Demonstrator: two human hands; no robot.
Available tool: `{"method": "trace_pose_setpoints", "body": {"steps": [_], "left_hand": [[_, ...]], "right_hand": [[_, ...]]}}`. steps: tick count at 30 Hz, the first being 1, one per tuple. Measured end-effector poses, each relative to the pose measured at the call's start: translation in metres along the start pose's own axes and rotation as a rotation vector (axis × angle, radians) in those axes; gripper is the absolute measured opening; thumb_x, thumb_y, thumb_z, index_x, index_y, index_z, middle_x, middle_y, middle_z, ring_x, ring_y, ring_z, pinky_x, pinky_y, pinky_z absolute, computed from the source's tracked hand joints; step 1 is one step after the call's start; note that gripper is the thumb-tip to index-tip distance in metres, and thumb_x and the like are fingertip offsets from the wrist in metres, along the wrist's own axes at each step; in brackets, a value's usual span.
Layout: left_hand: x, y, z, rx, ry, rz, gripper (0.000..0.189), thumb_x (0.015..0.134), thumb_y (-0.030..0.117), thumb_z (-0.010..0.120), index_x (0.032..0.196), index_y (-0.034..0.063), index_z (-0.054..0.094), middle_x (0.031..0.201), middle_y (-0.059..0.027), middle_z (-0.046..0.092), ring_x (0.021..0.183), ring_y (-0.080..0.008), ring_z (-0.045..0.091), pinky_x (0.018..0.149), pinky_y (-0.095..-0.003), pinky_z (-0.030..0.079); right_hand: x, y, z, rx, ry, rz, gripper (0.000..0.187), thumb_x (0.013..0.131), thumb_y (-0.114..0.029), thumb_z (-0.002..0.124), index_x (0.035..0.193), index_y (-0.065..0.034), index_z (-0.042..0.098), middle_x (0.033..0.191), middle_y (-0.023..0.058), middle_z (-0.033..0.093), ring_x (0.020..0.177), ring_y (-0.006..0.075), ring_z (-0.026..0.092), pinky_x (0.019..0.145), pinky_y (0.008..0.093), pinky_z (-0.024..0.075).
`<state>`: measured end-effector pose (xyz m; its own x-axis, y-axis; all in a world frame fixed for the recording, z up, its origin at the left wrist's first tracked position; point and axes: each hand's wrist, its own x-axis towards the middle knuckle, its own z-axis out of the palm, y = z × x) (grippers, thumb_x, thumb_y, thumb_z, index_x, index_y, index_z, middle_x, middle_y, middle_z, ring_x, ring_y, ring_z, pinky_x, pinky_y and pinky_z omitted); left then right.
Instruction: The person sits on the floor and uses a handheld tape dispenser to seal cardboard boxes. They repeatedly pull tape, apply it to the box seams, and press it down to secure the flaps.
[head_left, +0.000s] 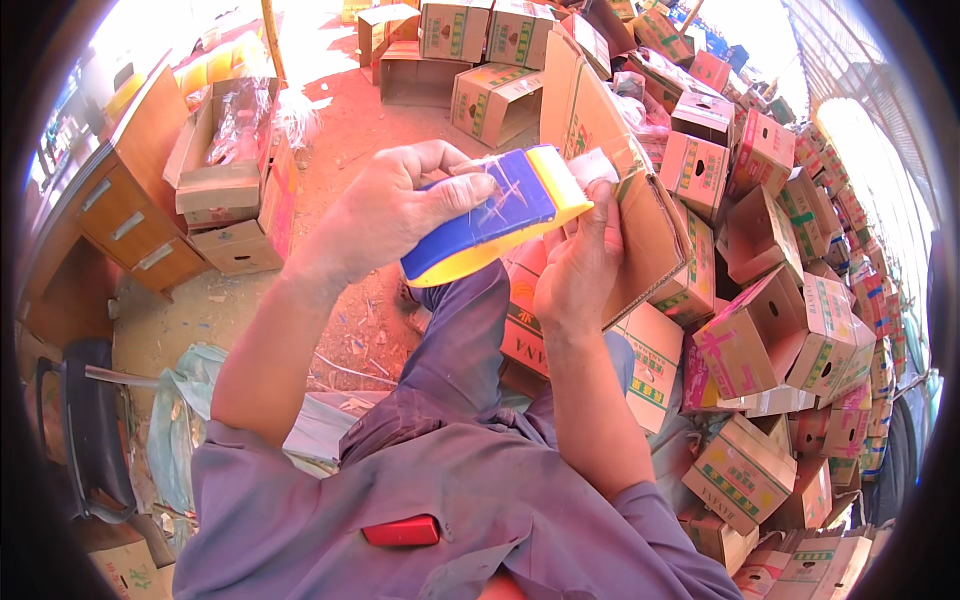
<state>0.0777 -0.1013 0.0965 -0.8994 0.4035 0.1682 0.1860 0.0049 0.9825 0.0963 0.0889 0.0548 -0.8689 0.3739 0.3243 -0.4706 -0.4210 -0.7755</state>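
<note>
My left hand (397, 202) grips a blue and yellow plastic tool (487, 214), probably a packing-tape dispenser, with scratches on its blue side. The tool's yellow end lies close to the fingers of my right hand (581, 262). Between those fingers is a small whitish piece (592, 166), perhaps tape or paper, at the edge of an open cardboard box (645, 240). That box stands tilted beside my right hand, its tall flap rising behind. Part of the right palm is hidden by the tool.
Many banana cartons (750, 480) are heaped along the right side. More open cartons (424, 75) stand ahead. At left are a wooden desk with drawers (124, 217), a carton holding clear plastic (217, 180) and a dark chair (94, 427). Scraps litter the ground.
</note>
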Motion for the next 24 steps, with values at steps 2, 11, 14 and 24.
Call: {"method": "trace_pose_setpoints", "body": {"steps": [2,11,14,24], "left_hand": [[-0.005,-0.025,0.011,-0.080,0.006,0.063,0.028,0.103,0.028,0.065,0.114,0.0014,0.064,0.098,0.0009,0.068,0.086,-0.0031,0.061,0.075,-0.0220,0.052],[-0.039,-0.109,0.069,-0.387,0.220,0.288,0.039,0.102,0.021,0.068,0.130,-0.0039,0.060,0.103,-0.0038,0.069,0.100,-0.0046,0.059,0.087,-0.0262,0.051],[-0.033,-0.058,0.043,-0.349,0.248,0.278,0.035,0.101,0.024,0.067,0.119,-0.0064,0.066,0.098,-0.0034,0.072,0.085,-0.0050,0.063,0.075,-0.0238,0.054],[0.037,0.050,-0.001,0.257,-0.013,0.062,0.035,0.099,0.031,0.067,0.112,-0.0016,0.072,0.092,-0.0028,0.072,0.077,-0.0033,0.065,0.070,-0.0183,0.053]], "right_hand": [[0.003,-0.014,0.006,0.088,-0.039,0.074,0.039,0.106,-0.036,0.057,0.126,-0.0016,0.058,0.119,0.0097,0.066,0.111,0.0172,0.065,0.094,0.0330,0.0539],[0.011,-0.007,-0.016,0.009,0.020,-0.056,0.026,0.107,-0.024,0.058,0.109,0.0010,0.065,0.097,0.0074,0.069,0.085,0.0152,0.067,0.077,0.0304,0.0559],[0.013,-0.003,-0.024,-0.199,-0.017,-0.096,0.030,0.108,-0.025,0.056,0.106,0.0024,0.068,0.091,0.0049,0.069,0.081,0.0122,0.066,0.075,0.0300,0.0549],[0.001,0.002,-0.014,-0.391,-0.065,-0.133,0.037,0.109,-0.031,0.053,0.112,0.0024,0.069,0.093,0.0053,0.072,0.086,0.0130,0.070,0.078,0.0290,0.0556]]}}
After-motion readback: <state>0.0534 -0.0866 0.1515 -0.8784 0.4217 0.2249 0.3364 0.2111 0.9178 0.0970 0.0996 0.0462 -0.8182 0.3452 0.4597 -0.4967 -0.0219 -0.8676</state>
